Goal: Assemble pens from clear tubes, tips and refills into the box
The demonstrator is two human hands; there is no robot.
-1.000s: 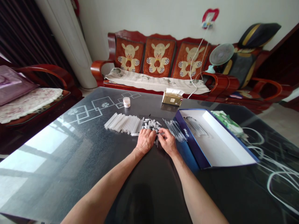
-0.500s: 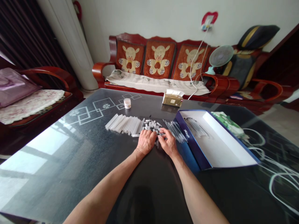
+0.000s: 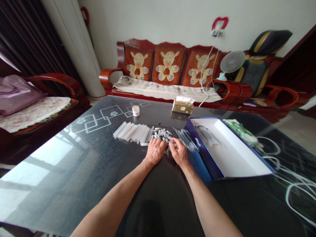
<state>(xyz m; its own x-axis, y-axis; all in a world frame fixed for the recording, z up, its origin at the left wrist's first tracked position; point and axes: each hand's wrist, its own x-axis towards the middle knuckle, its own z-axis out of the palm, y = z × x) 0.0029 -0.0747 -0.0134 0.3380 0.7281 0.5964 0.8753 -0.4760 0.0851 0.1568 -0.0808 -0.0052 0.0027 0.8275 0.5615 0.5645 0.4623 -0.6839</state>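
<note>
My left hand is closed, its fingers curled over a white pen barrel whose end sticks out to the left. Close beside it, my right hand has thumb and fingertips pinched together; what they hold is too small to make out. Just beyond the fingers lies a pile of small white and black pen caps and plugs. A row of translucent white pen barrels spreads to the left of the pile. To the right, thin pen refills lie side by side.
A blue box with white inside stands at right, holding more refills. Behind are a small white jar and a tissue box. A green packet and white cables lie right on the dark table.
The view has shifted slightly, so everything sits a little lower. Both hands stay together by the pile, with only small finger movement.
</note>
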